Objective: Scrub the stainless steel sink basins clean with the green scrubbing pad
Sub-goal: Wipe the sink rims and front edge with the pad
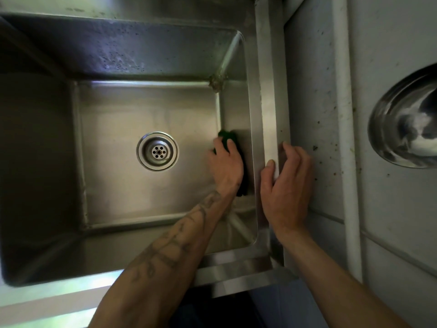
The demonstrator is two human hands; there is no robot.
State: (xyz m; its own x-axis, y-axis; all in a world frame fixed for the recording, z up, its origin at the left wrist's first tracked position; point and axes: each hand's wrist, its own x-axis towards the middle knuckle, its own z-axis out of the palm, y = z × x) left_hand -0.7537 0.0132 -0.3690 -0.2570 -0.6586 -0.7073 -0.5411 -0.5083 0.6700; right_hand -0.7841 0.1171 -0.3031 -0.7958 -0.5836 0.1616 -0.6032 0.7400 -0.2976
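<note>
Steel sink basin [118,185] from above. My left grip [225,166] curls round the green pad [228,137] against its right wall; right grip [286,183] clasps the rim [269,102]. Mid-scrub, I judge; grimy far-right corner [216,82] next.

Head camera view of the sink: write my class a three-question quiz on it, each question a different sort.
1. True or false: the green scrubbing pad lies over the round drain.
2. Which wall of the stainless steel sink basin does the pad touch? A left, B right, C far.
3. Fill in: the left hand holds the pad; the right hand grips the sink's ____.
Key: 1 false; 2 B; 3 rim.
</note>
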